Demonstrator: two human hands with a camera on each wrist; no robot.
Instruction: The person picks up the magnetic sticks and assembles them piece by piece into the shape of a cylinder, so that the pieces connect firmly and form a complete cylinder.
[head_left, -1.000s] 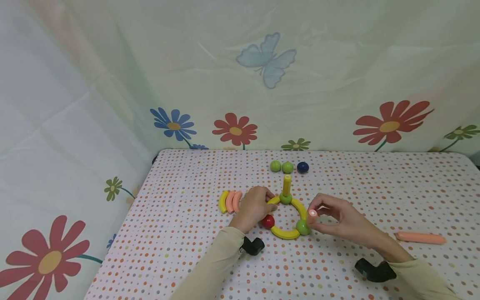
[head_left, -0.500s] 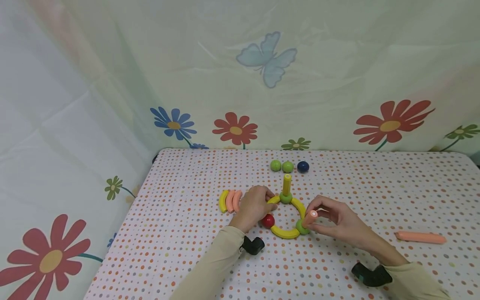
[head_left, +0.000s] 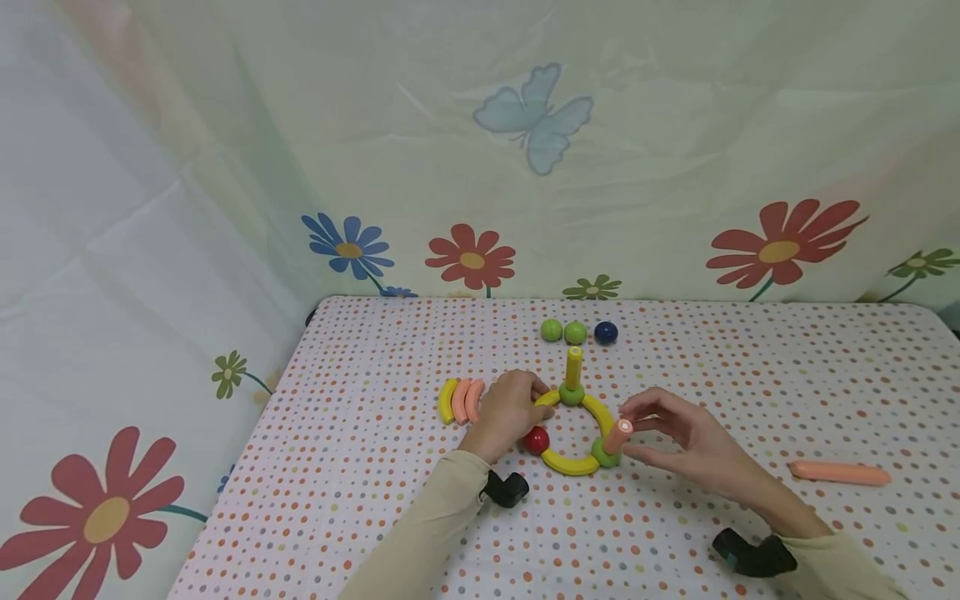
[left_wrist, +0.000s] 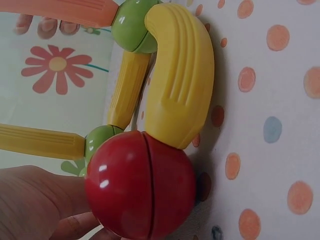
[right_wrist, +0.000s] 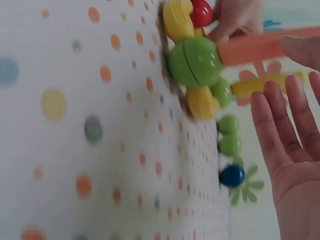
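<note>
A ring of yellow curved sticks (head_left: 570, 464) lies on the table, joined by a red ball (head_left: 536, 440) and two green balls (right_wrist: 195, 62). My left hand (head_left: 510, 408) holds the ring's left curved stick between thumb and fingers, just behind the red ball; the left wrist view hides most of that grip. A straight yellow stick (head_left: 573, 369) stands up from the back green ball. On the right green ball (head_left: 606, 453) stands a straight orange stick (head_left: 618, 435), leaning slightly right. Beside it my right hand (head_left: 690, 437) has its fingers spread and loose, the thumb near the stick.
Left of the ring lie a yellow curved stick (head_left: 447, 402) and two orange curved ones (head_left: 467, 402). Two green balls (head_left: 562, 332) and a dark blue ball (head_left: 606, 333) sit behind. Another orange straight stick (head_left: 840, 473) lies at the right. A printed curtain (head_left: 637, 167) borders the table's back.
The orange stick, pinched by my right hand earlier, has been set upright on the right green ball. The right fingers have loosened and drawn slightly right. My left hand stays put.
</note>
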